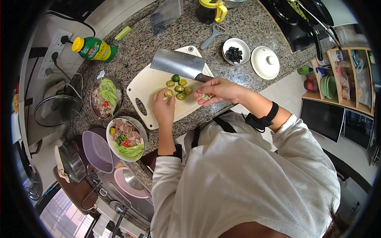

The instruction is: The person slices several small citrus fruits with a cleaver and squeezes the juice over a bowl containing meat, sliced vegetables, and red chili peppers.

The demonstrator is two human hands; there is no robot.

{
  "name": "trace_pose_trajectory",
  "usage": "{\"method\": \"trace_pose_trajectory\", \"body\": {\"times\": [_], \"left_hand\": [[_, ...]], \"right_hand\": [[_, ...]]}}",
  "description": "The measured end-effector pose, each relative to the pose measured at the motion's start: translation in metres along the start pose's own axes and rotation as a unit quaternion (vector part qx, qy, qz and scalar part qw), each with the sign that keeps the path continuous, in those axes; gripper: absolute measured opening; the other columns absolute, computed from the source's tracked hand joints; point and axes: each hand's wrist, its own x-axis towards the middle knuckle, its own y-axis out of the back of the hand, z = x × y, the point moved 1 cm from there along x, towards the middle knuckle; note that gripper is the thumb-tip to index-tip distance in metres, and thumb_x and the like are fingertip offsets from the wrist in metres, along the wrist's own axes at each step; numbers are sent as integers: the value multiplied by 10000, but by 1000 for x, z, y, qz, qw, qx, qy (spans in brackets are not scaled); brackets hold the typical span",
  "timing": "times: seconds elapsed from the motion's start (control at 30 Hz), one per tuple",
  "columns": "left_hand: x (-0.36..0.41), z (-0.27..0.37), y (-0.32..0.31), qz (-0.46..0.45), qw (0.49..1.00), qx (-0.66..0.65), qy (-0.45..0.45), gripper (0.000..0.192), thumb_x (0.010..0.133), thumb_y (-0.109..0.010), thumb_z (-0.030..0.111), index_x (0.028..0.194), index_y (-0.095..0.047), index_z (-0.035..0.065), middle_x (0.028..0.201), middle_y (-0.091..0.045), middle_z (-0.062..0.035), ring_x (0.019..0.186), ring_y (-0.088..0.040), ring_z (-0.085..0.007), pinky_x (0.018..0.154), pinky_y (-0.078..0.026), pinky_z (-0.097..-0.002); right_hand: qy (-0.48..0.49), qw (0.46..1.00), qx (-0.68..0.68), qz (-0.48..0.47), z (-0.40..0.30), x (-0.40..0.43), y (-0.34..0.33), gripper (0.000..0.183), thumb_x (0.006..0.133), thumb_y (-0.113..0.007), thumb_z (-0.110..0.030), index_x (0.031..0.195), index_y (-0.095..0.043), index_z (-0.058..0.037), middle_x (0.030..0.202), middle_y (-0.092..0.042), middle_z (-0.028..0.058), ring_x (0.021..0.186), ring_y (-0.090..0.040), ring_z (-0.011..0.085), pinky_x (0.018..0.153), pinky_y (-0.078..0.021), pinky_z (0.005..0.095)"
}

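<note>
On a white cutting board [140, 84] several halved small green citrus fruits [179, 88] lie in a cluster, cut faces mostly up. My left hand [163, 107] has its thumb and forefinger around one citrus half [168, 93] at the cluster's left side. My right hand [221, 89] is half cupped, palm up, at the board's right edge. Small pale pieces [205, 96], perhaps seeds or chopped garlic, rest in its fingers. A cleaver [178, 61] lies across the board's far side, its dark handle partly behind my right hand.
Bowls of sliced meat and green shreds [104, 96] [128, 139] stand left. A small bowl of black pieces [236, 51], a white lid [265, 62] and a peeler [212, 37] lie beyond the board. A green bottle [96, 49] stands by the wall; a pan [309, 12] sits far right.
</note>
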Motion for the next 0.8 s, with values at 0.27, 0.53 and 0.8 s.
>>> {"method": "trace_pose_trajectory", "body": {"times": [0.27, 0.53, 0.8], "left_hand": [[-45, 41, 85, -15, 950, -264, 168, 397, 827, -649, -57, 1213, -557, -45, 1153, -580, -89, 915, -597, -115, 789, -474, -211], [-88, 38, 173, 177, 982, -57, 32, 380, 807, -675, -19, 1178, -595, -10, 1055, -668, -141, 789, -655, -172, 715, -525, -268], [-104, -7, 219, 181, 959, 209, -57, 329, 832, -619, -1, 1159, -602, -26, 1052, -649, -187, 902, -640, -312, 792, -501, -376]], "right_hand": [[55, 997, -35, -46, -12, 53, -84, 196, 921, -591, -182, 999, -665, -19, 939, -661, 34, 856, -632, 101, 828, -536, 246], [25, 981, -80, -176, -4, 90, -203, 248, 909, -602, -184, 1065, -650, 4, 1013, -660, 69, 918, -633, 121, 865, -526, 260], [29, 979, -127, -155, 23, 134, -273, 238, 877, -641, -161, 1007, -656, 38, 996, -651, 77, 911, -636, 131, 826, -555, 259]]}}
